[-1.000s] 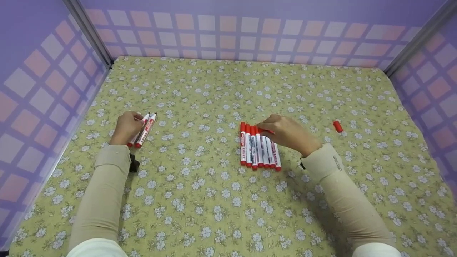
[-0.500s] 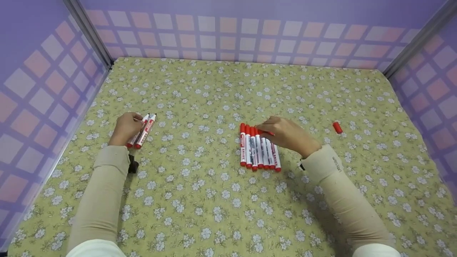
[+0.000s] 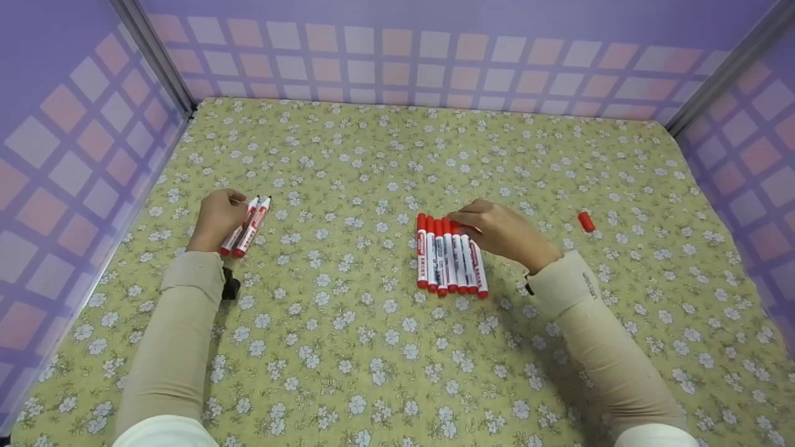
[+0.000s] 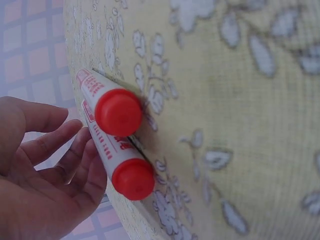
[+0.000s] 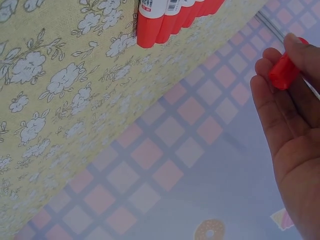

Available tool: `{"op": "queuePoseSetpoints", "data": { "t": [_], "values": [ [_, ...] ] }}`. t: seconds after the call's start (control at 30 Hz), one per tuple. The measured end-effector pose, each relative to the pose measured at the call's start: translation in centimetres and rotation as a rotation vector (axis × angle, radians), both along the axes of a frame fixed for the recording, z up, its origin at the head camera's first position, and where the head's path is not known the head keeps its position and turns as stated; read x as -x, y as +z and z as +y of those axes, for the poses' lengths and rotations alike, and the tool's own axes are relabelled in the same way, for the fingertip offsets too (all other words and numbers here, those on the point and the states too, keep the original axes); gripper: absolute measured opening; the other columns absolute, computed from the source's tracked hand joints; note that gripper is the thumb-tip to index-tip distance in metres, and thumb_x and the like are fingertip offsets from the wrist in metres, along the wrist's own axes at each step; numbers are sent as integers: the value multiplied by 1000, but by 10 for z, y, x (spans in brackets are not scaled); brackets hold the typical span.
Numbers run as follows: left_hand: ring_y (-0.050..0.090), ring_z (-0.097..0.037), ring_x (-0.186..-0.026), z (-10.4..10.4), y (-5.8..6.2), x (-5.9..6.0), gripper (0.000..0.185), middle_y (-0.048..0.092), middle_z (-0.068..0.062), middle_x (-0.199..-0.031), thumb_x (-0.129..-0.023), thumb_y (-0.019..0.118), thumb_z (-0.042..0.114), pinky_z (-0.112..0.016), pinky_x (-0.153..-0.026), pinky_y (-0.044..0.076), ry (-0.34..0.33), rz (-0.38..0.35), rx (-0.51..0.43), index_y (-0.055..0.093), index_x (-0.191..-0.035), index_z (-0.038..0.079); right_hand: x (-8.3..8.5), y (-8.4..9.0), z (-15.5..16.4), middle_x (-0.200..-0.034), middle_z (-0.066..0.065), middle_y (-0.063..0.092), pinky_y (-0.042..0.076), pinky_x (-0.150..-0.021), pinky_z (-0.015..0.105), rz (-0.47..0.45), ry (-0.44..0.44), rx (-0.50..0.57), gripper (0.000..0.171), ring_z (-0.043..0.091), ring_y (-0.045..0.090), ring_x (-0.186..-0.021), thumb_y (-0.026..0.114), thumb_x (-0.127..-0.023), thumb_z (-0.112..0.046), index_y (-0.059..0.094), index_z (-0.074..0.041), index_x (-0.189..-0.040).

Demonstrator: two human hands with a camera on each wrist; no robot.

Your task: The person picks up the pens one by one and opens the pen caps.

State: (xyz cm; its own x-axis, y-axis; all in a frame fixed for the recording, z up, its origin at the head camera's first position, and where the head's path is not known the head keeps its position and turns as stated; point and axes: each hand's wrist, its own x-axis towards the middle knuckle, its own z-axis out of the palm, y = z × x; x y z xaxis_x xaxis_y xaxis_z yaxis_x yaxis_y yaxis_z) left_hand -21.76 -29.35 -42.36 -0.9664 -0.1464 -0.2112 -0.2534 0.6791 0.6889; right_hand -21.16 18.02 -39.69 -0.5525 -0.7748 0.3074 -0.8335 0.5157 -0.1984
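My left hand (image 3: 218,218) is beside two uncapped markers (image 3: 254,226) lying side by side at the left, dark tips facing away. In the left wrist view its fingers are loosely bent by the nearer white-and-red marker (image 4: 115,147); I cannot tell whether they touch it. My right hand (image 3: 500,233) hovers over the far end of a row of several red-and-white markers (image 3: 440,257). Between its thumb and fingers it pinches a red marker cap (image 5: 284,72). Red caps (image 5: 150,32) show on row markers; the hand partly hides the row's right-hand ends.
Another loose red cap (image 3: 586,221) lies on the flowered tablecloth (image 3: 348,360), right of my right hand. Purple checked panels (image 3: 397,56) wall the table at the back and both sides.
My right hand has turned slightly, and the cap it pinches is now hidden in the head view. The left hand has shifted only a little. The markers stay in place.
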Motion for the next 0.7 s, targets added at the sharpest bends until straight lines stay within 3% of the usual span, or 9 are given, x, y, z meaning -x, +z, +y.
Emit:
{"op": "queuePoseSetpoints", "data": {
  "t": [0.2,0.4,0.7],
  "values": [
    [52,-37,-106,9,3,4,40,52,-27,-125,-100,38,15,-47,-85,44,-3,96,5,51,-132,-6,1,5,9,-102,14,72,57,-74,34,-22,-75,-19,27,24,68,-88,67,-89,-5,69,-1,-115],
    [53,-34,-103,25,5,7,38,54,-25,-121,-101,38,14,-42,-79,44,-46,186,-4,54,-129,-6,5,8,21,-102,15,72,57,-75,37,-51,-140,-13,26,26,67,-90,66,-89,-4,69,0,-115],
    [52,-32,-103,59,7,5,36,52,-22,-123,-101,40,14,-39,-78,43,-161,184,-53,55,-130,-3,11,7,39,-111,20,68,55,-82,43,-29,-239,-21,28,32,65,-100,66,-89,-4,67,2,-117]
  ]
}}
